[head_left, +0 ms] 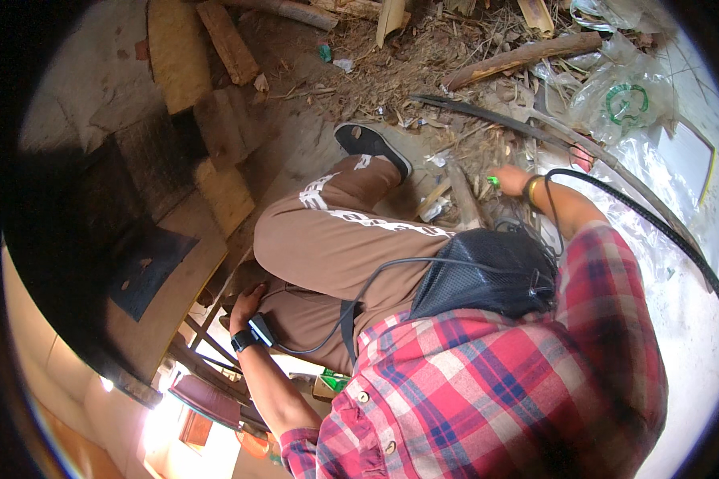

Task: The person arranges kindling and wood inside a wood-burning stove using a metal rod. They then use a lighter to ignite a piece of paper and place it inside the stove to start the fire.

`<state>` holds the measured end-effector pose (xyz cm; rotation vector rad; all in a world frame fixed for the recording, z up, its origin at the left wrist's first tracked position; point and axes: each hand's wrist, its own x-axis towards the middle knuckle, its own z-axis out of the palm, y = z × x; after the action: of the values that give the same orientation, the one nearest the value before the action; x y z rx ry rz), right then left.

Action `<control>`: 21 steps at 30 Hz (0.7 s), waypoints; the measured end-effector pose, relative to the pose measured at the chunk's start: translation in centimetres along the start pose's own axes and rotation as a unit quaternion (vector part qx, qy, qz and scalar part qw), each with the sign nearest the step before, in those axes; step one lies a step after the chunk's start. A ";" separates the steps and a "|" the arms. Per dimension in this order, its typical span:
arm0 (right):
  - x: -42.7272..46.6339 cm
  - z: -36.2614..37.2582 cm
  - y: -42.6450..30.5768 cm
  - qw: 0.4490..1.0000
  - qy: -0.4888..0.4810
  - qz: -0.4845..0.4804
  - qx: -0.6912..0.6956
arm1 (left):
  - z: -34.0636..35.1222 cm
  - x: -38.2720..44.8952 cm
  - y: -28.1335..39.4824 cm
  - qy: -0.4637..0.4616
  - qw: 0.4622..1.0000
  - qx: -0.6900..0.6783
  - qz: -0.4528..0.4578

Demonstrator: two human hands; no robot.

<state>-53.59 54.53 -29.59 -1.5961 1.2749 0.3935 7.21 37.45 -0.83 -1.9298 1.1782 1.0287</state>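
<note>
My right hand point(511, 179) reaches down over the littered ground, its fingers closed around a small bright green object point(493, 180) whose kind I cannot tell. Short pieces of wood point(464, 194) and a crumpled wrapper point(436, 208) lie just beside it. My left hand point(248, 304) rests at my knee in brown trousers point(323, 251), with a watch on the wrist and a small cabled device point(262, 330) against it; its fingertips are dark and hard to make out. A black mesh bag point(485, 272) sits on my lap, with a cable across it.
Split logs point(227, 42) and a long branch point(521, 60) lie among twigs and dry scraps. A dark curved stick point(491, 117) and clear plastic bags point(623, 102) are at the right. Bricks point(180, 57) and a board with a dark sheet point(153, 269) stand left. My shoe point(371, 146) is on the ground.
</note>
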 end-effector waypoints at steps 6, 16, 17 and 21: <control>-3.1 -5.0 1.0 0.976 0.126 0.052 0.168 | 0.2 3.2 -1.8 -0.024 0.998 -0.021 0.056; -3.5 -16.6 -6.3 0.752 0.078 -0.080 0.649 | -0.7 1.4 2.0 0.032 0.995 -0.084 0.036; -2.7 -18.1 -7.9 0.765 0.084 -0.108 0.630 | -0.7 0.9 1.8 0.053 0.998 -0.030 -0.003; -0.4 -24.3 -16.1 0.816 0.110 -0.193 0.534 | 0.5 -1.1 0.5 0.187 0.967 -0.135 0.108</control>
<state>-47.57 33.17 -10.68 -0.8554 0.9789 -0.7019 6.29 38.08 -0.20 -2.3232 1.5517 1.0026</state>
